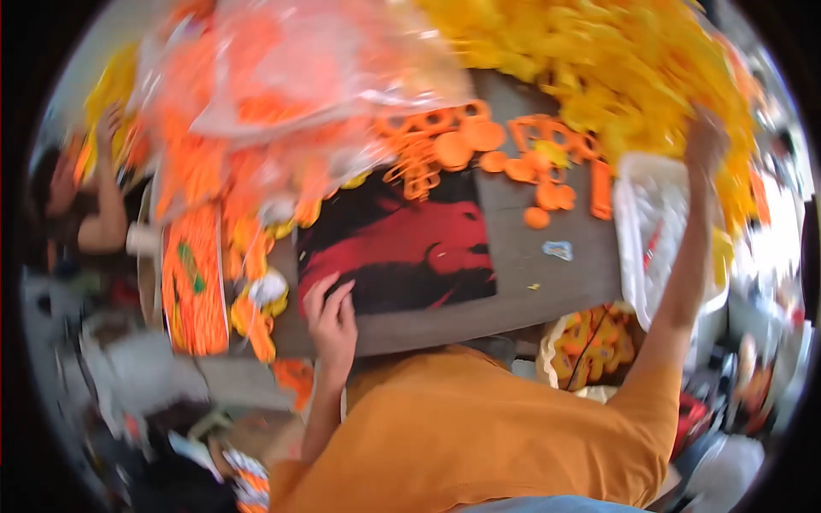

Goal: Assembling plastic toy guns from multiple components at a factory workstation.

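My left hand (332, 323) rests at the near left corner of a black and red mat (402, 248), its fingers apart and holding nothing that shows. Far to the right, my right hand (708, 141) reaches to the edge of a big heap of yellow plastic pieces (590, 60). Motion smears its fingers, so I cannot see whether they grip a piece. Beyond the mat lie loose orange plastic pieces (453, 150), some round discs and some ring-shaped. A small light-blue piece (558, 250) lies on the table right of the mat.
Clear plastic bags of orange pieces (282, 77) cover the table's far left. A box of orange strips (195, 282) stands left of the mat. Under my right arm is a white bin (631, 248) of clear packets; below the table edge, a sack (552, 359) holds orange-yellow pieces. Another person (98, 205) sits at left.
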`<state>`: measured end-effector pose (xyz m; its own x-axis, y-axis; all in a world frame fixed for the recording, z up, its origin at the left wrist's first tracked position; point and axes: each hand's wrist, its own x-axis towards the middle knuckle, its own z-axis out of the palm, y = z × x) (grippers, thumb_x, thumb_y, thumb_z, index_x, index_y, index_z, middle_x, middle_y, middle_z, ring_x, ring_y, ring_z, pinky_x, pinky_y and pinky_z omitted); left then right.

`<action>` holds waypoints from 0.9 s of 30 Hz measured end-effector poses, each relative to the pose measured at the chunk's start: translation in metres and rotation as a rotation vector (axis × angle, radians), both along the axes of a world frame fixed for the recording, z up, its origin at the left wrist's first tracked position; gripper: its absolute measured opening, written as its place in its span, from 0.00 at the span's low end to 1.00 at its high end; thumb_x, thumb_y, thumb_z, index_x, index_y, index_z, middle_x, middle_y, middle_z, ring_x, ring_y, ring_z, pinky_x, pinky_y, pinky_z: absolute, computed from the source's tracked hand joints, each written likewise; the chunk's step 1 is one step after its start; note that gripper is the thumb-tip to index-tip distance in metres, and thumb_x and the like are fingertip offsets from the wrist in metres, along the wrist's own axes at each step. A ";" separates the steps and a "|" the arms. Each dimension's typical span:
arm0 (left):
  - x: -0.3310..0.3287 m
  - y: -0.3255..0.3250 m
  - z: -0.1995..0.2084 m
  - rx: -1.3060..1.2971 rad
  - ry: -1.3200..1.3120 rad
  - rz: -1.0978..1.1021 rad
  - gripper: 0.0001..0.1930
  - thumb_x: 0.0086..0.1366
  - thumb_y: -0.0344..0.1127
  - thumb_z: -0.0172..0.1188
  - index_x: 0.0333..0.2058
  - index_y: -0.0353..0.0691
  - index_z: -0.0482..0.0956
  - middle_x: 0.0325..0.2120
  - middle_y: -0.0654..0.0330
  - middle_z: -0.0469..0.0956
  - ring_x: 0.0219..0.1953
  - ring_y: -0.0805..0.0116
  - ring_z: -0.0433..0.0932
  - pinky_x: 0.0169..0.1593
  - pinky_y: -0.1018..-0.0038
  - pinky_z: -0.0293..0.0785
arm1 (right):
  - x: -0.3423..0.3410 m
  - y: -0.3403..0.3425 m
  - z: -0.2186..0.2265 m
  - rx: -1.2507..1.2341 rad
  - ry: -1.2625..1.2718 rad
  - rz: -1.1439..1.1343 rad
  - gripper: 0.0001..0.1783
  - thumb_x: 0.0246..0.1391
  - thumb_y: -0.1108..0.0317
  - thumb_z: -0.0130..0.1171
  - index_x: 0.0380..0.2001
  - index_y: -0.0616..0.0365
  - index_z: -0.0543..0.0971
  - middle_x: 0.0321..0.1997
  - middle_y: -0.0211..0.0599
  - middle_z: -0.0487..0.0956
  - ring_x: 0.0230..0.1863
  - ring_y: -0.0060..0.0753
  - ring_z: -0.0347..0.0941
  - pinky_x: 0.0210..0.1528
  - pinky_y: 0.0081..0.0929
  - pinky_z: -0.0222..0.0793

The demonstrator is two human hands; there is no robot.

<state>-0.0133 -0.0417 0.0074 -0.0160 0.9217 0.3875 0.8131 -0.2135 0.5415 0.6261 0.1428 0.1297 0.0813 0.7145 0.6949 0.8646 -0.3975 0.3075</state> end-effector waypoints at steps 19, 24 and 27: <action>-0.084 0.005 -0.020 0.136 0.251 0.269 0.33 0.59 0.38 0.65 0.63 0.43 0.65 0.62 0.46 0.59 0.65 0.41 0.55 0.65 0.49 0.54 | -0.423 -0.045 -0.108 -1.189 0.999 1.006 0.26 0.49 0.69 0.65 0.53 0.61 0.74 0.49 0.40 0.78 0.49 0.37 0.75 0.51 0.30 0.68; -0.097 0.011 -0.024 0.201 0.124 0.234 0.31 0.59 0.38 0.65 0.61 0.44 0.67 0.61 0.44 0.59 0.65 0.39 0.55 0.66 0.47 0.52 | -0.462 -0.051 -0.108 -0.745 0.634 1.161 0.33 0.46 0.74 0.64 0.58 0.58 0.69 0.56 0.48 0.73 0.57 0.50 0.69 0.61 0.40 0.63; -0.103 -0.028 -0.018 0.363 0.158 0.285 0.24 0.60 0.33 0.63 0.55 0.41 0.70 0.55 0.47 0.65 0.60 0.44 0.62 0.62 0.50 0.58 | -0.449 -0.057 -0.112 -0.633 0.630 1.133 0.34 0.51 0.74 0.62 0.62 0.60 0.67 0.62 0.47 0.70 0.65 0.44 0.63 0.67 0.37 0.57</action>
<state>-0.1165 -0.0701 -0.0108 -0.1629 0.6942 0.7011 0.9331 -0.1226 0.3382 0.1775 0.0859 0.0182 -0.5601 0.7700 0.3055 0.6721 0.6380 -0.3758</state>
